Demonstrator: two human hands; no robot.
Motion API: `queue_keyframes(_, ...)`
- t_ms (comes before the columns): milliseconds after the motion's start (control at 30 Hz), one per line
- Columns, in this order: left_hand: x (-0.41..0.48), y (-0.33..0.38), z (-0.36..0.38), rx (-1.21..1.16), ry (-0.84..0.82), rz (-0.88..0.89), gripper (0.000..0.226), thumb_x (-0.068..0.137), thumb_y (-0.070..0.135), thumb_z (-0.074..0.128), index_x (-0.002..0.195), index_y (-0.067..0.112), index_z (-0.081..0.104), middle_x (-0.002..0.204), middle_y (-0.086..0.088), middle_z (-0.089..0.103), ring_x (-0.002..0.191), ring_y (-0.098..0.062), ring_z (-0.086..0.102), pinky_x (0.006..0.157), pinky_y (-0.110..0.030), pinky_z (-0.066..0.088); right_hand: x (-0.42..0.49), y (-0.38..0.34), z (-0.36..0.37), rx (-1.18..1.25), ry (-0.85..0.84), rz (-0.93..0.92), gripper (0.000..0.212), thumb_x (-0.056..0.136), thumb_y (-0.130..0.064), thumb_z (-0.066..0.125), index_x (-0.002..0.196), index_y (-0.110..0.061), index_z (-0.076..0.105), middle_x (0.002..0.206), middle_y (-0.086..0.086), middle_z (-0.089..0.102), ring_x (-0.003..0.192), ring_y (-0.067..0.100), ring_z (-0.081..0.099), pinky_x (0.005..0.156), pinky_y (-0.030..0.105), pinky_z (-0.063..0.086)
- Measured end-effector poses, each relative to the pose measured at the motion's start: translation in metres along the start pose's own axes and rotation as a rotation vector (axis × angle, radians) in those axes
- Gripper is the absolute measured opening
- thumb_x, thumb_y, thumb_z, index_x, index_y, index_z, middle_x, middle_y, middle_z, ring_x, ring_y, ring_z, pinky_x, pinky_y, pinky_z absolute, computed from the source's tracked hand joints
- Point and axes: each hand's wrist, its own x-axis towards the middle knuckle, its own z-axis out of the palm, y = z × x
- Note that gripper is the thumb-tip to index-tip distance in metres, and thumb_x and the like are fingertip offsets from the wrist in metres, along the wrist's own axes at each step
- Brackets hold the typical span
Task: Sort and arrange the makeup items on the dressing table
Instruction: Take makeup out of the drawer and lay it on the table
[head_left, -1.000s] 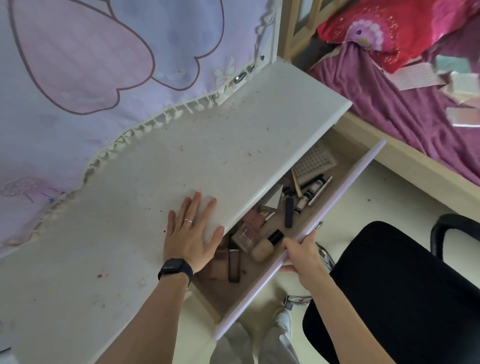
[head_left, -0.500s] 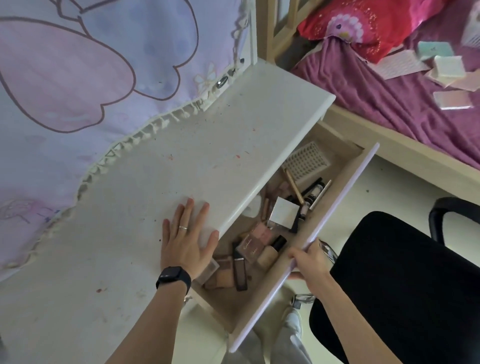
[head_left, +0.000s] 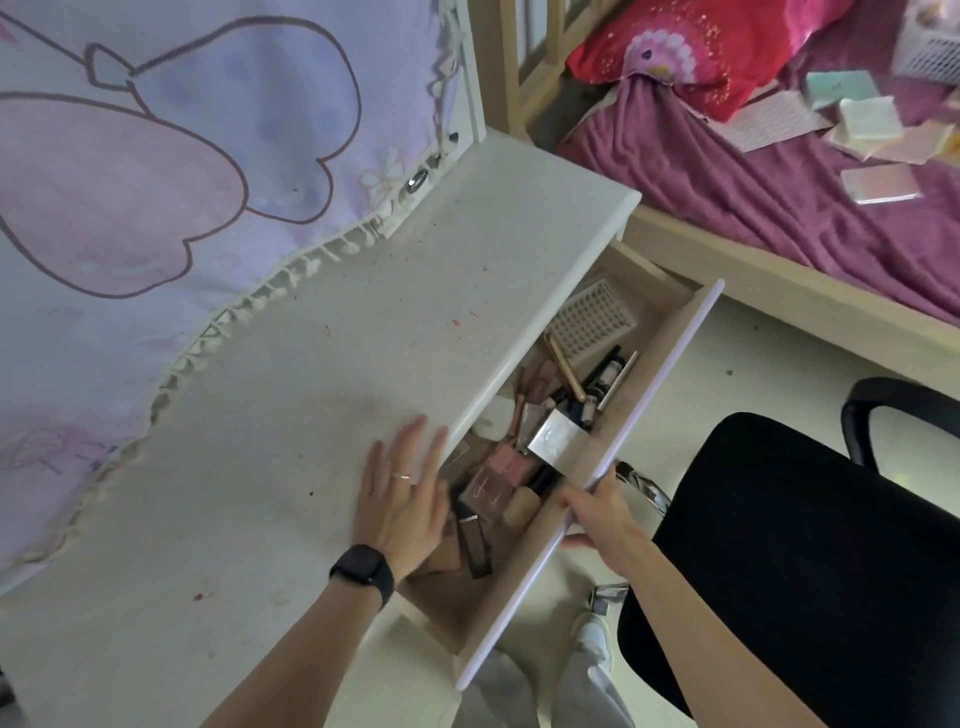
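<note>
Drawer is out further than a second ago, so more of the makeup shows. It's all inside the drawer in a heap, none on the tabletop. I see a pink palette, a bottle just beside it, a pearly compact against the front panel, pencils and tubes further back, and a mesh basket at the far end.

My right hand grips the top edge of the drawer front, fingers curled over it, thumb underneath. My left hand is flat with straight fingers and holds nothing. It's blurred.

Versus the earlier frames:
- The left hand has slid off the tabletop toward the drawer, and the palm now overhangs the edge above the palette.
- The compact has shifted along with the drawer.
- The view has tilted a bit.

My read is that the opening step is about done and sorting hasn't started. The left hand looks set to reach in for the nearest items. The heap is loose and overlapping, so pulling one piece may drag others.
</note>
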Motion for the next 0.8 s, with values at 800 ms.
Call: queue_keyframes(800, 0.106, 0.112, 0.062, 0.288, -0.385, 0.258, 0.050, 0.086, 0.012, 0.064, 0.134, 0.018, 0.054, 0.134, -0.011, 0.055, 0.114, -0.028, 0.058, 0.095, -0.039, 0.051, 0.003, 0.001, -0.040, 0.016, -0.097, -0.083, 0.078, 0.088, -0.049, 0.072, 0.154, -0.026, 0.036, 0.132, -0.001, 0.062, 0.086, 0.016, 0.076, 0.066, 0.025, 0.059)
